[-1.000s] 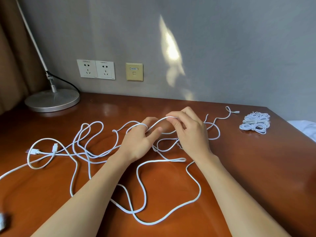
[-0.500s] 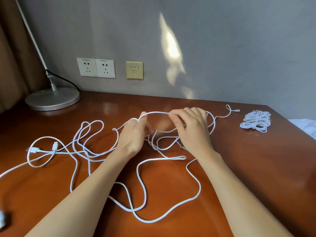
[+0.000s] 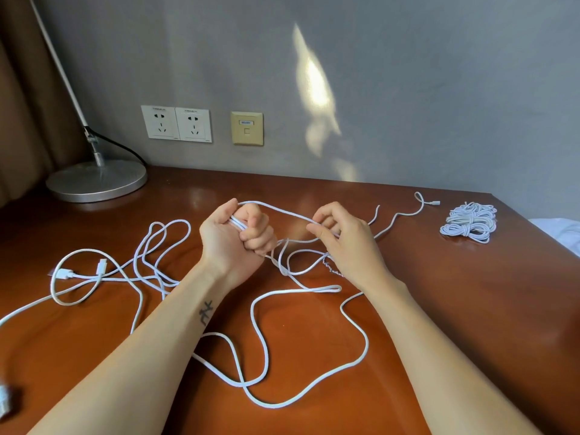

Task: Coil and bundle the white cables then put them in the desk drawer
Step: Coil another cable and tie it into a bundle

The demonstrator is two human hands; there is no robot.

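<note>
- A glossy reddish-brown wooden table (image 3: pixel 439 309) carries everything; its far edge meets a grey wall.
- A round, flat silver metal lamp base (image 3: pixel 97 182) stands at the far left corner.
- A loose white cable (image 3: pixel 314 289) sprawls in open, overlapping loops from the left edge across the middle and toward the near edge.
- Two white plugs lie on the left, a wider one (image 3: pixel 64 273) inside a ring of cable and a slimmer one (image 3: pixel 102 265) just beside it.
- One cable end with a small connector (image 3: pixel 434 202) lies toward the far right.
- A coiled bundle of white cable (image 3: pixel 469 222) sits near that connector, close to the right edge.
- A small, blurred white object (image 3: pixel 4 403) lies at the near left edge.
</note>
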